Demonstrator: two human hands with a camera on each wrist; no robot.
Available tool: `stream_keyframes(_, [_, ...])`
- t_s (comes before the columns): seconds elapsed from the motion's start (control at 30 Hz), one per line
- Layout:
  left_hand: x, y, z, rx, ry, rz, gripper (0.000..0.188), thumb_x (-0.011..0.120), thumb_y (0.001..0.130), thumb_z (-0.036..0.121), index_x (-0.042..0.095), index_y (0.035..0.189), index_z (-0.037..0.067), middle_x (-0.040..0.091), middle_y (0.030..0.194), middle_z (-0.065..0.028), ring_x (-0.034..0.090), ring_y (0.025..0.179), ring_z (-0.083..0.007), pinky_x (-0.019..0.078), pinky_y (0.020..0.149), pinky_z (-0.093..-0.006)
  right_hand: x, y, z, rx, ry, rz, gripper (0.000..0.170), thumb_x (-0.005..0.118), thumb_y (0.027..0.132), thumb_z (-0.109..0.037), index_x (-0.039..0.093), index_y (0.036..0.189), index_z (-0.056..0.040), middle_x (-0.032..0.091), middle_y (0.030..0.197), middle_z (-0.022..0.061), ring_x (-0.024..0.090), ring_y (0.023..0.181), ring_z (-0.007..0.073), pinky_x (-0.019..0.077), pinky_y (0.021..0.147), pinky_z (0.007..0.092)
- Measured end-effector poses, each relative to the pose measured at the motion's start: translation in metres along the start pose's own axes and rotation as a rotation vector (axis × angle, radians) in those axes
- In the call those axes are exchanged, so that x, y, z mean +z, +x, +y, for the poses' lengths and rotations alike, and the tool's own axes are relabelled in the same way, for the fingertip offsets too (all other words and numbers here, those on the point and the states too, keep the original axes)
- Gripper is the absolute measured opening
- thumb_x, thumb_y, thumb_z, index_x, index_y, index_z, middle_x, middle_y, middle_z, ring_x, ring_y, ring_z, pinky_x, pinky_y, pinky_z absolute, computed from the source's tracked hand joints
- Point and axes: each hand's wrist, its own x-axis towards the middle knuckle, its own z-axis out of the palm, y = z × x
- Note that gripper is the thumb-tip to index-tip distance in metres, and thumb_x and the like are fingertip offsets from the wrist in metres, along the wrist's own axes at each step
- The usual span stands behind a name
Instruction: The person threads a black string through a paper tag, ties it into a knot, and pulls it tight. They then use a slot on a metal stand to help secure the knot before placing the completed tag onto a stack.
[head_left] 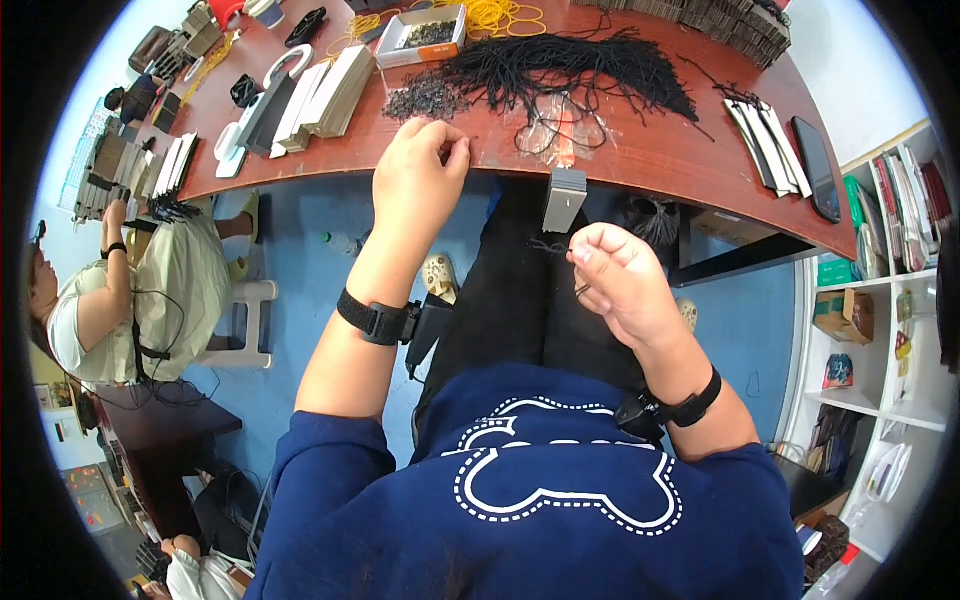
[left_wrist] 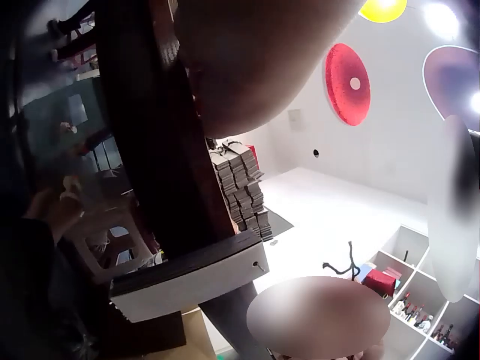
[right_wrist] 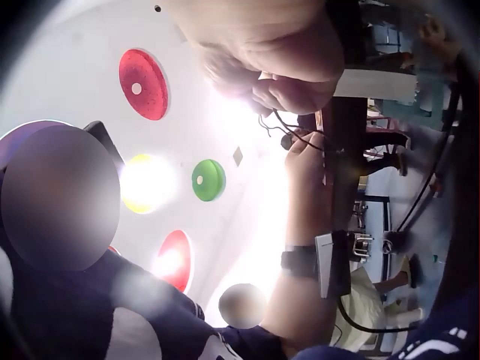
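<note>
My right hand (head_left: 625, 280) pinches a thin black cord (head_left: 545, 246) over my lap, just off the table edge. Dark strands (right_wrist: 296, 133) also hang from its fingers in the right wrist view. My left hand (head_left: 420, 175) is over the front table edge with its fingers curled, near a heap of small dark, glossy pieces (head_left: 425, 97); I cannot tell whether a piece is between its fingertips. Between the hands, a stack of pale cards with a dark top (head_left: 566, 200) juts over the edge. The left wrist view shows a hole in the stack's outer card (left_wrist: 187, 283).
A pile of black cords (head_left: 590, 75) lies beyond a clear plastic bag (head_left: 565, 130). White card stacks (head_left: 335, 90) stand at left, strung cards (head_left: 770, 145) and a phone (head_left: 815, 165) at right. A small open box (head_left: 425, 35) sits behind. Another person (head_left: 95, 300) sits at left.
</note>
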Motion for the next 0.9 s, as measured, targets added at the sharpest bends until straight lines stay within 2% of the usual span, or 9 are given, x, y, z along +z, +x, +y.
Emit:
stream_keyframes(0.13, [-0.004,0.003,0.002,-0.046,-0.002,-0.05,0.009,0.063,0.075,0.012,0.063,0.08,0.004,0.055,0.071,-0.0085,0.056,0.064,-0.0207,0.0458,0.063,-0.0306,0.002,0.001,-0.003,-0.007,0.035,0.011,0.009,0.055,0.087,-0.012,0.054,0.088,-0.0024,0.048,0.066,-0.0029,0.034,0.046,0.001,0.0267,0.041,0.0165])
stream_keyframes(0.27, [-0.017,-0.01,0.015,-0.062,-0.077,0.073,0.008,0.061,0.077,0.011,0.064,0.082,0.006,0.057,0.073,-0.0097,0.057,0.068,-0.0229,0.0466,0.064,-0.0319,0.001,0.003,-0.004,-0.03,0.063,-0.011,0.01,0.055,0.087,-0.012,0.054,0.088,-0.0022,0.048,0.066,-0.0028,0.034,0.045,0.0011,0.0264,0.041,0.0166])
stream_keyframes(0.33, [-0.026,-0.034,0.03,0.041,-0.284,-0.059,0.014,0.054,0.085,0.011,0.063,0.091,0.002,0.056,0.07,-0.0046,0.052,0.064,-0.0112,0.0425,0.061,-0.0257,0.002,0.003,-0.004,-0.069,0.039,0.019,0.01,0.055,0.087,-0.012,0.053,0.088,-0.0021,0.048,0.065,-0.003,0.032,0.044,0.0013,0.0252,0.04,0.0172])
stream_keyframes(0.4, [-0.029,-0.057,0.048,-0.343,-0.716,-0.526,0.021,0.052,0.088,0.018,0.063,0.098,0.002,0.058,0.072,-0.0019,0.049,0.061,-0.0077,0.0391,0.056,-0.0209,0.002,0.003,-0.003,-0.072,0.065,0.013,0.01,0.055,0.087,-0.012,0.054,0.088,-0.0021,0.049,0.067,-0.0031,0.035,0.046,0.001,0.0275,0.042,0.0168])
stream_keyframes(0.47, [-0.032,-0.067,0.063,-0.655,-0.972,-0.729,0.025,0.052,0.089,0.023,0.063,0.101,0.003,0.057,0.071,0.0001,0.045,0.057,-0.0056,0.0359,0.053,-0.0181,0.006,0.002,-0.002,-0.075,0.088,0.006,0.01,0.055,0.087,-0.011,0.054,0.089,-0.002,0.05,0.069,-0.0032,0.038,0.049,0.0007,0.0298,0.044,0.0164])
stream_keyframes(0.6, [-0.018,-0.073,0.069,-0.741,-1.274,-0.467,0.024,0.058,0.086,0.02,0.062,0.103,0.004,0.057,0.07,0.0004,0.043,0.054,-0.0049,0.0338,0.049,-0.018,0.014,-0.002,0.004,-0.152,-0.209,0.076,0.007,0.056,0.086,-0.008,0.054,0.09,-0.0023,0.054,0.075,-0.0036,0.046,0.063,0.0001,0.0356,0.055,0.0154])
stream_keyframes(0.77, [-0.023,-0.069,0.074,-0.758,-1.236,-0.445,0.019,0.058,0.086,0.017,0.063,0.098,0.004,0.055,0.068,0.0012,0.045,0.055,-0.0053,0.0345,0.05,-0.018,0.01,-0.006,0.007,-0.18,-0.315,0.075,0.005,0.056,0.086,-0.007,0.055,0.089,-0.0029,0.055,0.076,-0.0047,0.046,0.066,-0.0002,0.0364,0.058,0.015])
stream_keyframes(0.87, [-0.022,-0.071,0.069,-0.606,-1.117,-0.398,0.014,0.059,0.084,0.012,0.066,0.093,0.003,0.055,0.07,0.0011,0.047,0.059,-0.0061,0.0358,0.052,-0.0185,0.005,-0.004,0.011,-0.197,-0.346,0.062,0.007,0.056,0.085,-0.007,0.055,0.09,-0.0018,0.055,0.081,-0.0017,0.047,0.064,0.0006,0.0365,0.055,0.0156])
stream_keyframes(0.9, [-0.02,-0.073,0.066,-0.401,-0.985,-0.349,0.013,0.06,0.083,0.009,0.067,0.091,0.002,0.055,0.071,0.0012,0.047,0.061,-0.0065,0.0362,0.054,-0.019,0.003,-0.003,0.01,-0.218,-0.561,0.083,0.01,0.055,0.086,-0.007,0.054,0.094,-0.001,0.056,0.084,0.001,0.048,0.062,0.0023,0.0375,0.053,0.0162])
